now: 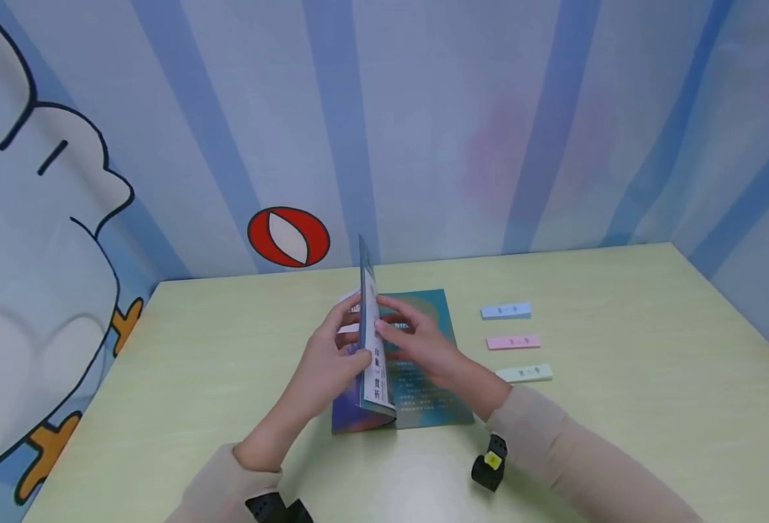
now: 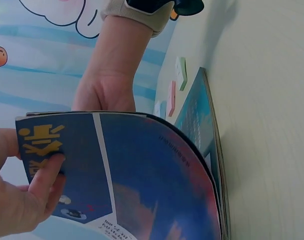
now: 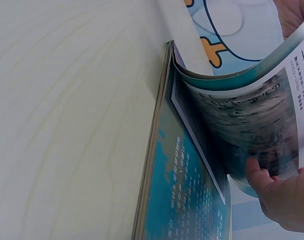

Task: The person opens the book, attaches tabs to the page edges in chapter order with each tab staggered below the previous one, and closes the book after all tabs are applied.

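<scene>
A magazine (image 1: 428, 392) lies open on the table, its teal page facing up on the right and a stack of its pages with the blue cover (image 2: 142, 160) raised upright and bent. My left hand (image 1: 332, 359) grips the raised part from the left, fingers against the dark blue cover in the left wrist view. From the right, my right hand (image 1: 426, 345) pinches the same raised part, its fingertips on a page with a dark picture (image 3: 256, 120) in the right wrist view. Part of both hands' fingers is hidden behind the pages.
Right of the magazine, three small strips with dark writing lie in a column: blue (image 1: 505, 311), pink (image 1: 513, 342) and pale green (image 1: 524, 373). The light wooden table (image 1: 619, 436) meets a blue striped backdrop (image 1: 423, 131) with cartoon drawings behind and at the sides.
</scene>
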A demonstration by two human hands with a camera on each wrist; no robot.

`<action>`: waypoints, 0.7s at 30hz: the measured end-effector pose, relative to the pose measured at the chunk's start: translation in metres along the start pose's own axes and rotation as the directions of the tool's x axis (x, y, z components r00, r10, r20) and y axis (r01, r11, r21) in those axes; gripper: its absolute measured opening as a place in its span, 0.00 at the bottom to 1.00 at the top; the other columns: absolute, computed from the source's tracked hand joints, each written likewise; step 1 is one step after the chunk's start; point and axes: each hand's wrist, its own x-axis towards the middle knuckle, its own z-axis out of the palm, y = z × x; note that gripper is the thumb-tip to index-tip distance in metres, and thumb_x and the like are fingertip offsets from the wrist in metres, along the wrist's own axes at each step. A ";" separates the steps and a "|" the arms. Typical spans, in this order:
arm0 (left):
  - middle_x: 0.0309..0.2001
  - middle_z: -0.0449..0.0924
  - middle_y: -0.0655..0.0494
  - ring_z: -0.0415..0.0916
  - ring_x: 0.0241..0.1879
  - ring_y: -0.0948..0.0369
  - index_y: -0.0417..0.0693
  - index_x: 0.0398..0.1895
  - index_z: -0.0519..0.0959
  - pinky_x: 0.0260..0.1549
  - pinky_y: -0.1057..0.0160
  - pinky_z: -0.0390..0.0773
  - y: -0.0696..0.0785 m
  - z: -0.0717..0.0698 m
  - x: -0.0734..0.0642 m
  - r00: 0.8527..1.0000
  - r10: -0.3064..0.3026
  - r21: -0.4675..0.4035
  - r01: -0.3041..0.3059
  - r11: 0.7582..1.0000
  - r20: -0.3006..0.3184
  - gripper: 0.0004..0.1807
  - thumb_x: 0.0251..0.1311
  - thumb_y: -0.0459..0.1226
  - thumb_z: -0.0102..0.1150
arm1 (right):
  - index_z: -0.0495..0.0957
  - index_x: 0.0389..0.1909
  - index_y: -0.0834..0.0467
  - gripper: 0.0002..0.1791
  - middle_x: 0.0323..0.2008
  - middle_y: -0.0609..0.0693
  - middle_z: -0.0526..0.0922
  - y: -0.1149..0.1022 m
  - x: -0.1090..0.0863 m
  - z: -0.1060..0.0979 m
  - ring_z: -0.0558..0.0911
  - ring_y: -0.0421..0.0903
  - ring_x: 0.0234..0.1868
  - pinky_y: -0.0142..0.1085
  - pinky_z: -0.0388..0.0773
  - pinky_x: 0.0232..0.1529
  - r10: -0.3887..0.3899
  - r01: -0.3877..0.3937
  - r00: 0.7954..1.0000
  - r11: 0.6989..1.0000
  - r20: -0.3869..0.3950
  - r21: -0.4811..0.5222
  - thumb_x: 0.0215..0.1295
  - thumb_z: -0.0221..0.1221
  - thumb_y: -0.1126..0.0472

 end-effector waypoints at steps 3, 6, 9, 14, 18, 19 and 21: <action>0.61 0.64 0.50 0.69 0.53 0.52 0.63 0.69 0.57 0.45 0.53 0.77 -0.003 -0.008 0.002 0.999 -0.019 -0.026 0.020 0.999 0.039 0.39 0.55 0.28 0.57 | 0.62 0.67 0.49 0.27 0.58 0.57 0.66 0.002 0.000 0.000 0.71 0.53 0.52 0.46 0.77 0.47 0.009 -0.009 1.000 1.000 -0.010 0.002 0.67 0.54 0.60; 0.62 0.63 0.48 0.69 0.53 0.51 0.62 0.69 0.56 0.46 0.54 0.76 -0.007 -0.019 0.003 0.996 -0.030 -0.075 0.037 0.997 0.084 0.39 0.56 0.28 0.56 | 0.62 0.67 0.49 0.28 0.57 0.57 0.67 0.004 0.001 0.000 0.71 0.53 0.53 0.47 0.77 0.47 0.029 -0.029 1.000 1.000 -0.001 -0.004 0.66 0.56 0.60; 0.63 0.62 0.46 0.69 0.54 0.50 0.60 0.70 0.54 0.47 0.56 0.76 -0.012 -0.034 0.001 0.992 -0.029 -0.118 0.044 0.992 0.124 0.39 0.58 0.27 0.55 | 0.62 0.67 0.48 0.29 0.57 0.58 0.67 0.008 0.001 0.003 0.71 0.54 0.53 0.48 0.77 0.47 0.058 -0.058 0.998 0.998 0.021 -0.014 0.65 0.57 0.60; 0.62 0.61 0.44 0.69 0.54 0.49 0.60 0.72 0.52 0.47 0.59 0.76 -0.016 -0.053 -0.003 0.985 -0.003 -0.135 0.026 0.991 0.171 0.40 0.59 0.27 0.54 | 0.62 0.67 0.52 0.30 0.55 0.59 0.69 0.011 0.002 0.007 0.75 0.52 0.50 0.46 0.77 0.46 0.094 -0.093 0.995 0.995 0.028 -0.028 0.64 0.58 0.61; 0.61 0.61 0.42 0.70 0.52 0.50 0.59 0.73 0.52 0.45 0.61 0.77 -0.017 -0.067 -0.008 0.986 0.003 -0.135 0.019 0.991 0.165 0.40 0.60 0.26 0.54 | 0.63 0.66 0.53 0.30 0.54 0.58 0.71 0.012 0.003 0.011 0.77 0.50 0.48 0.44 0.78 0.45 0.101 -0.099 0.994 0.994 0.047 -0.045 0.64 0.58 0.61; 0.60 0.61 0.41 0.70 0.52 0.51 0.58 0.73 0.51 0.45 0.61 0.77 -0.018 -0.070 -0.008 0.986 0.004 -0.137 0.019 0.990 0.164 0.41 0.59 0.26 0.54 | 0.63 0.66 0.53 0.30 0.54 0.58 0.71 0.012 0.002 0.012 0.77 0.50 0.48 0.44 0.78 0.45 0.100 -0.098 0.993 0.994 0.057 -0.044 0.64 0.58 0.61; 0.60 0.61 0.41 0.71 0.51 0.53 0.57 0.73 0.51 0.45 0.61 0.77 -0.019 -0.077 -0.009 0.987 0.001 -0.150 0.024 0.988 0.163 0.41 0.60 0.26 0.54 | 0.62 0.66 0.54 0.29 0.54 0.58 0.70 0.013 0.002 0.014 0.77 0.50 0.48 0.44 0.77 0.46 0.094 -0.090 0.992 0.995 0.085 -0.044 0.64 0.58 0.62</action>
